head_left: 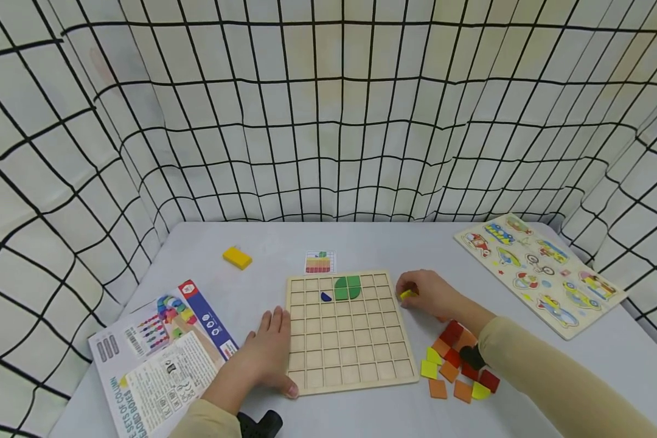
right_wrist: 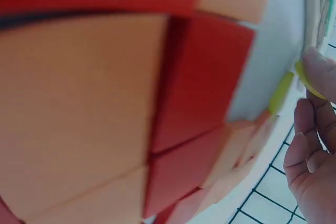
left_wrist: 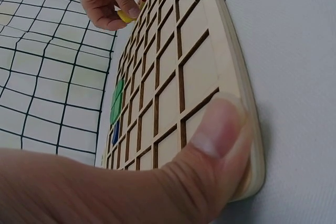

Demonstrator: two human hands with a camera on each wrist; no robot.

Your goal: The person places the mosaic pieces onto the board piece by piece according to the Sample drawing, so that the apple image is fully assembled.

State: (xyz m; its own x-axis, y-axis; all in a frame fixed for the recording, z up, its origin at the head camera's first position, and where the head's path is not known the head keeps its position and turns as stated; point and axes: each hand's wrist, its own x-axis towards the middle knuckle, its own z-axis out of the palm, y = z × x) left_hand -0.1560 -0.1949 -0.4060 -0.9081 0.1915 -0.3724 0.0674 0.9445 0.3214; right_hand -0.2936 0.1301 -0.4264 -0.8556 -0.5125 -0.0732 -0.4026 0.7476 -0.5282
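Observation:
My left hand (head_left: pixel 265 353) rests along the left edge of a wooden grid board (head_left: pixel 356 386), fingers straight; its thumb (left_wrist: pixel 215 129) presses on the near corner in the left wrist view. Beyond the board's upper right edge my right hand (head_left: pixel 429 293) pinches a yellow tile (head_left: pixel 407 294) between thumb and fingers. Green tiles (head_left: pixel 347 288) form a leaf-like shape in the upper rows, and a small dark blue tile (head_left: pixel 325 297) lies beside them. Right of the board, under the right forearm, several red, orange and yellow tiles (head_left: pixel 438 389) lie in a loose pile.
A small pattern card (head_left: pixel 320 263) lies behind the board. To its left is a yellow block (head_left: pixel 237 258). A printed box (head_left: pixel 164 365) lies at the left, a picture puzzle board (head_left: pixel 542 274) at the right. Black netting (head_left: pixel 339 125) surrounds the table.

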